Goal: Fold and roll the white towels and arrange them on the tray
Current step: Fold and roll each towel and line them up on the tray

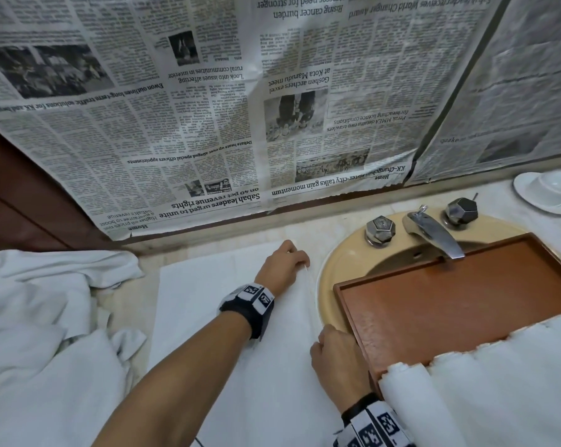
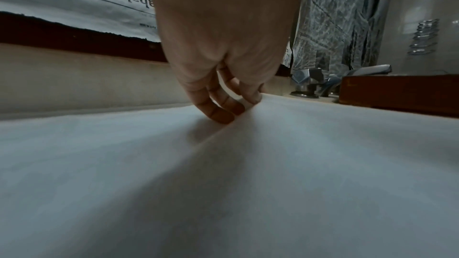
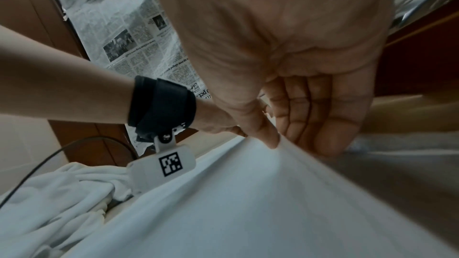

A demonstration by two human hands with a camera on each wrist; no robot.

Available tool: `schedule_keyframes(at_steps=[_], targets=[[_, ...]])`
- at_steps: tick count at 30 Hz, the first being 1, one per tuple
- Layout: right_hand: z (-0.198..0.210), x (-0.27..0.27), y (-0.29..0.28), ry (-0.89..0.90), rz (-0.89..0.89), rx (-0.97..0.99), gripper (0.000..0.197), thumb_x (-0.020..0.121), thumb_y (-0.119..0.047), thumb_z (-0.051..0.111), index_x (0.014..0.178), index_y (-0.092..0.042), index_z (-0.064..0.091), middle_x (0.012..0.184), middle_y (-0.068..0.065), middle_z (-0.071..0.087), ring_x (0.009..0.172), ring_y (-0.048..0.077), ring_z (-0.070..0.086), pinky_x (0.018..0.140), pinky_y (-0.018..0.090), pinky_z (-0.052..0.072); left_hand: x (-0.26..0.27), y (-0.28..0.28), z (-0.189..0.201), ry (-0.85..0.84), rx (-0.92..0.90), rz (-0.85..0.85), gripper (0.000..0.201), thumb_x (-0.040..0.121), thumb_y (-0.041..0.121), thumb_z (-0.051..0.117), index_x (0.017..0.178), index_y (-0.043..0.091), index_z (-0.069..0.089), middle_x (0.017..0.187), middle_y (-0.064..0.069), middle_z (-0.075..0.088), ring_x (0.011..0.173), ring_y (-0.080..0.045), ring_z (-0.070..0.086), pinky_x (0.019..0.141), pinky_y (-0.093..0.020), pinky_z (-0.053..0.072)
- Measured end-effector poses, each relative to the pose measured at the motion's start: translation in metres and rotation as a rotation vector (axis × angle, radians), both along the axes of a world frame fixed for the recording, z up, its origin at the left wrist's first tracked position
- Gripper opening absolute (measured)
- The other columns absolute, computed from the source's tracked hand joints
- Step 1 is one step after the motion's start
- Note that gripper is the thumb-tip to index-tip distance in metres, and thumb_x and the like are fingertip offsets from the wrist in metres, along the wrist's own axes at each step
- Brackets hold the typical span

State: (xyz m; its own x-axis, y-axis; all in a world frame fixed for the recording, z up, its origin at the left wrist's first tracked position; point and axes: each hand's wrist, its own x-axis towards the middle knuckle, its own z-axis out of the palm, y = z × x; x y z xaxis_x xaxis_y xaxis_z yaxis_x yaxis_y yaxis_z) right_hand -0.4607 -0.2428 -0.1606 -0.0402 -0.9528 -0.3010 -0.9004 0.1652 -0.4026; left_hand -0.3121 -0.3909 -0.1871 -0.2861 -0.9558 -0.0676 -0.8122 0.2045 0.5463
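Your left hand (image 1: 284, 269) and right hand (image 1: 337, 356) each pinch the flat white towel's (image 1: 240, 366) edge just beside the tray (image 1: 450, 304), where rolled towels (image 1: 498, 382) already lie.

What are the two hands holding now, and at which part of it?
Both hold the flat white towel by its right edge, beside the sink: the left hand pinches the far end of that edge, the right hand the near end.

Newspaper sheets (image 1: 208, 108) cover the frame's upper half — lower right, a chrome tap (image 1: 432, 232) over a beige basin (image 1: 340, 262); far right, a white saucer (image 1: 530, 191).
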Motion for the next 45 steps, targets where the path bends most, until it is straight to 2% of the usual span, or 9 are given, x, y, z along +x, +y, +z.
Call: schedule_keyframes(at_steps=[10,15,23,28,32,36,39,42,45], targets=[[0.038,0.002,0.012,-0.037,-0.055,-0.156,0.014,0.093,-0.018,0.055,0.082,-0.011,0.057,0.075,0.003,0.061,0.068,0.020,0.056,0.060,0.032,0.045,-0.005,0.010,0.013,0.176,-0.061,0.117,0.019,0.098,0.012,0.055,0.106,0.017,0.072,0.100,-0.007,0.061,0.096,-0.027,0.059,0.084,-0.033,0.045],[0.064,0.043,0.017,-0.042,0.047,-0.199,0.015,0.091,-0.019,0.056,0.079,-0.011,0.058,0.069,0.000,0.059,0.061,0.017,0.055,0.053,0.030,0.038,0.069,0.036,0.029,0.338,-0.125,0.253,0.015,0.093,0.011,0.064,0.098,0.020,0.076,0.096,0.004,0.076,0.088,-0.016,0.069,0.085,-0.032,0.053],[0.088,0.154,0.028,-0.012,0.233,-0.125,0.010,0.097,-0.019,0.044,0.088,-0.016,0.044,0.097,0.004,0.063,0.073,0.018,0.046,0.049,0.023,0.022,0.197,0.077,0.037,0.420,-0.156,0.429,0.017,0.093,0.009,0.065,0.093,0.023,0.075,0.095,0.007,0.075,0.074,0.002,0.068,0.074,-0.015,0.053],[0.072,0.210,0.042,-0.050,0.352,-0.030,0.006,0.098,-0.013,0.041,0.096,-0.015,0.046,0.105,0.008,0.062,0.090,0.026,0.059,0.060,0.029,0.030,0.250,0.108,0.010,0.314,-0.096,0.561,0.021,0.090,0.007,0.065,0.088,0.027,0.074,0.093,0.011,0.073,0.087,-0.008,0.068,0.084,-0.026,0.052],[0.048,0.230,0.049,-0.035,0.344,0.027,0.012,0.094,-0.008,0.039,0.084,-0.014,0.035,0.081,0.004,0.048,0.064,0.021,0.038,0.047,0.026,0.015,0.265,0.118,-0.012,0.280,0.026,0.653,0.022,0.087,0.009,0.066,0.083,0.029,0.074,0.093,0.008,0.075,0.092,-0.015,0.067,0.090,-0.034,0.051],[0.029,0.231,0.055,-0.013,0.338,0.065,0.030,0.091,-0.008,0.040,0.069,-0.018,0.021,0.068,-0.004,0.028,0.054,0.011,0.022,0.047,0.028,0.013,0.262,0.117,-0.013,0.246,0.030,0.655,0.026,0.088,0.006,0.061,0.084,0.028,0.073,0.092,0.010,0.074,0.089,-0.011,0.066,0.077,-0.018,0.044],[0.019,0.231,0.056,-0.001,0.335,0.083,0.030,0.091,-0.009,0.040,0.069,-0.018,0.021,0.068,-0.004,0.031,0.054,0.012,0.025,0.046,0.029,0.014,0.259,0.119,-0.012,0.219,0.026,0.703,0.031,0.086,0.003,0.054,0.083,0.030,0.070,0.089,0.009,0.072,0.085,-0.013,0.065,0.068,-0.017,0.040],[0.014,0.227,0.061,-0.075,0.389,0.102,0.012,0.096,-0.020,0.043,0.088,-0.012,0.045,0.083,0.002,0.053,0.066,0.020,0.043,0.051,0.030,0.028,0.254,0.121,-0.006,0.205,0.066,0.725,0.026,0.087,0.005,0.053,0.092,0.022,0.071,0.097,0.001,0.071,0.093,-0.019,0.064,0.077,-0.023,0.041],[0.014,0.212,0.070,-0.154,0.384,0.079,0.030,0.099,-0.039,0.046,0.106,-0.012,0.055,0.101,0.003,0.060,0.081,0.018,0.051,0.065,0.031,0.040,0.248,0.129,-0.001,0.131,0.128,0.689,0.025,0.090,0.014,0.059,0.114,0.012,0.066,0.109,-0.009,0.064,0.102,-0.025,0.059,0.082,-0.024,0.037]])
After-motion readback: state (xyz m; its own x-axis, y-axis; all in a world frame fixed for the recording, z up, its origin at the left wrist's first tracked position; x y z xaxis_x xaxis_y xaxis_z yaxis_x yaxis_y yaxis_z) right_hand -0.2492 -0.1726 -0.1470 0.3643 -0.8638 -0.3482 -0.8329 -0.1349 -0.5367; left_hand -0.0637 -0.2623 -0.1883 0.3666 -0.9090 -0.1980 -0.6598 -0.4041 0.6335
